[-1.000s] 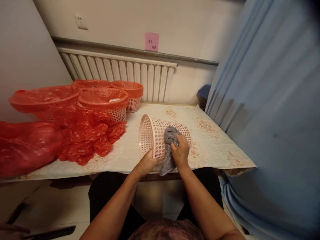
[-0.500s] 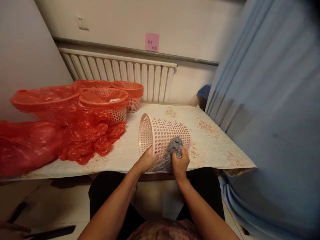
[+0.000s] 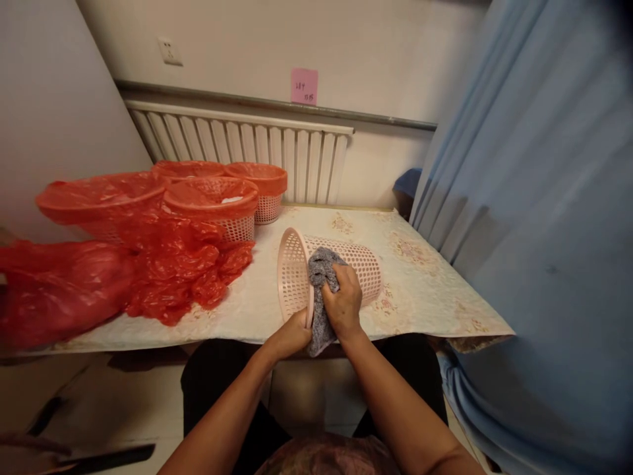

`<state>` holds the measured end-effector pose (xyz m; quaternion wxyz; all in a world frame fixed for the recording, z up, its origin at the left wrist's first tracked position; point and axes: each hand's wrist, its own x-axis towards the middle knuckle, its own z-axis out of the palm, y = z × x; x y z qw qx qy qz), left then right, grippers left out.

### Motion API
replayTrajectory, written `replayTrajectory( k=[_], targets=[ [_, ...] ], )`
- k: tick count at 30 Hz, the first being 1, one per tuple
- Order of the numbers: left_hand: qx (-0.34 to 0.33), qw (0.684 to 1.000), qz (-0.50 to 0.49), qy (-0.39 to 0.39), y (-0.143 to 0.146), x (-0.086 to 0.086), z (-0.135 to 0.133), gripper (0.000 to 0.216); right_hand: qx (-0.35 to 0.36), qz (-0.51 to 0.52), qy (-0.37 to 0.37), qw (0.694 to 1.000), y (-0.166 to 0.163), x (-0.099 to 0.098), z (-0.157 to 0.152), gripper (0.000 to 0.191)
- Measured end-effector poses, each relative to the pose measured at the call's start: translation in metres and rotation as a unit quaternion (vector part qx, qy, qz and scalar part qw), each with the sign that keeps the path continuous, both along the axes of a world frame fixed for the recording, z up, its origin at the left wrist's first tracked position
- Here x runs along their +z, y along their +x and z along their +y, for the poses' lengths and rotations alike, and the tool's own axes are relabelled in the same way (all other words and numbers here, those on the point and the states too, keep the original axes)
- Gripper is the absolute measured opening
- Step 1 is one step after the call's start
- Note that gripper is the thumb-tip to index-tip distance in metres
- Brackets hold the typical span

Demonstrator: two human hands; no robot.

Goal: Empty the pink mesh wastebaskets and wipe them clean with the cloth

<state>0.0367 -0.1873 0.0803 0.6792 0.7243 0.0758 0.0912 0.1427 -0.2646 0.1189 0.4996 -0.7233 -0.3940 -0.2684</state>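
Two forearms (image 3: 395, 402) reach toward twelve o'clock, to the tipped basket (image 3: 364, 265).
My left hand (image 3: 291, 335) pinches its rim at six o'clock; my right hand (image 3: 345, 302), curled, clutches gray cloth (image 3: 321, 267) against it.

Floral-covered table (image 3: 430, 290): pink basket (image 3: 363, 264) on side, lined baskets (image 3: 241, 229), crumpled red plastic (image 3: 165, 270).

Bags (image 3: 168, 280) left, basket (image 3: 366, 264) central, tablecloth (image 3: 430, 297) free right

Cloth (image 3: 322, 267) now nr bskt rim (image 3: 310, 305)
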Motion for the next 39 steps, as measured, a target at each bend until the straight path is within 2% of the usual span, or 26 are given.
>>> replayTrajectory(
  k=[4,8,11,14,17,20,23,25,28,30,34,36,39],
  targets=[
    [0.092,0.994,-0.058,-0.022,0.009,0.017,0.000,0.053,0.014,-0.015,-0.005,1.000,-0.008,-0.010,-0.009,0.028],
    [0.088,0.991,-0.086,-0.043,0.012,0.026,-0.006,0.056,0.006,-0.015,-0.039,0.999,0.015,-0.013,-0.016,0.029],
    [0.069,0.993,-0.078,-0.049,0.010,0.024,-0.007,0.053,-0.065,0.003,-0.045,0.997,0.057,-0.019,-0.025,0.031],
    [0.058,0.994,-0.085,-0.040,0.009,0.017,-0.004,0.052,-0.161,0.053,-0.032,0.985,0.098,-0.034,-0.040,0.032],
    [0.067,0.994,-0.085,-0.019,0.011,0.012,0.000,0.052,-0.228,0.104,-0.020,0.968,0.114,-0.051,-0.055,0.034],
    [0.075,0.994,-0.082,-0.007,0.014,0.011,0.002,0.050,-0.231,0.116,-0.008,0.966,0.093,-0.065,-0.059,0.034],
    [0.057,0.995,-0.086,-0.015,0.016,0.015,0.002,0.052,-0.172,0.076,0.002,0.982,0.051,-0.069,-0.050,0.031],
    [0.048,0.995,-0.089,-0.020,0.016,0.016,0.002,0.055,-0.106,0.034,0.004,0.994,0.023,-0.064,-0.042,0.029],
    [0.039,0.996,-0.081,-0.015,0.012,0.012,0.001,0.056,-0.018,-0.016,-0.007,1.000,-0.005,-0.045,-0.030,0.027],
    [0.023,0.998,-0.064,-0.009,0.008,0.004,0.000,0.053,0.008,-0.032,-0.010,0.999,-0.011,-0.029,-0.023,0.028],
    [-0.023,0.999,-0.027,0.013,-0.001,-0.011,-0.001,0.038,0.010,-0.037,-0.003,0.999,-0.006,-0.004,-0.013,0.031],
    [-0.031,0.999,-0.018,0.021,-0.003,-0.012,-0.001,0.034,0.012,-0.031,-0.011,0.999,-0.004,0.000,-0.011,0.031],
    [0.022,0.999,-0.029,-0.003,-0.002,-0.001,0.000,0.043,0.018,-0.026,-0.020,0.999,-0.008,-0.004,-0.012,0.029]
  ],
)
